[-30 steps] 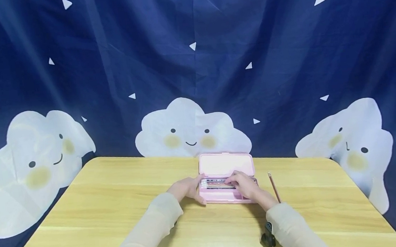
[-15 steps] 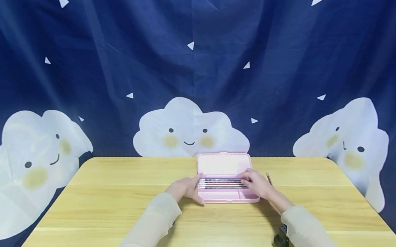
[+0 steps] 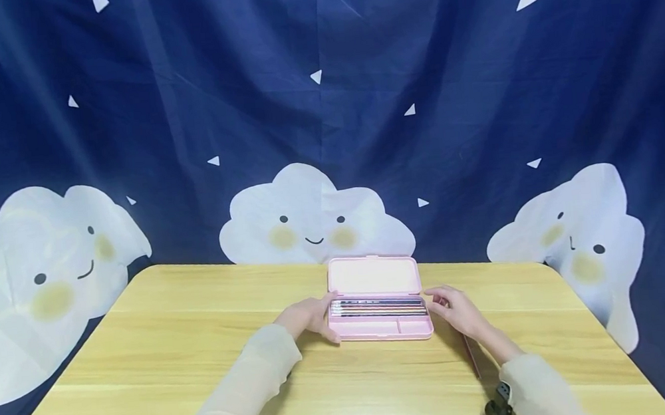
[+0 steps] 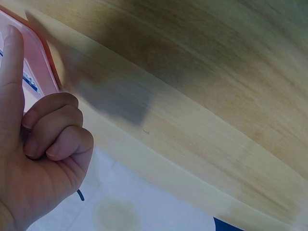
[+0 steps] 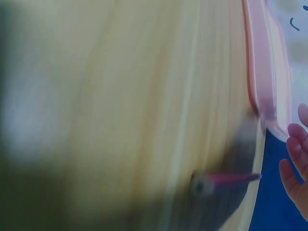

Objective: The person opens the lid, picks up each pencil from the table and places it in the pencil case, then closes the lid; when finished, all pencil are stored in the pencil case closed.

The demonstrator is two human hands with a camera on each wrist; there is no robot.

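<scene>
A pink pencil case [image 3: 378, 329] lies on the table with its lid [image 3: 373, 276] raised at the back. Several pencils [image 3: 378, 306] lie side by side in its rear compartment; the front compartments hold nothing visible. My left hand [image 3: 310, 318] grips the case's left end, thumb at the front corner; in the left wrist view its other fingers [image 4: 55, 122] are curled at the case's edge. Just off the right end, my right hand [image 3: 459, 312] hovers with loosely bent fingers, holding nothing. A single reddish-brown pencil [image 3: 470, 358] lies on the table beneath it, also blurred in the right wrist view [image 5: 231, 179].
The wooden table [image 3: 198, 314] has rounded far corners. Behind it hangs a dark blue curtain [image 3: 259, 74] printed with smiling clouds. A small black device [image 3: 499, 406] is at the right wrist, and its shadow falls on the table.
My right hand has drawn away from the pencils in the case and moved right, past its end, above the loose pencil. The left hand has stayed at the case's left end.
</scene>
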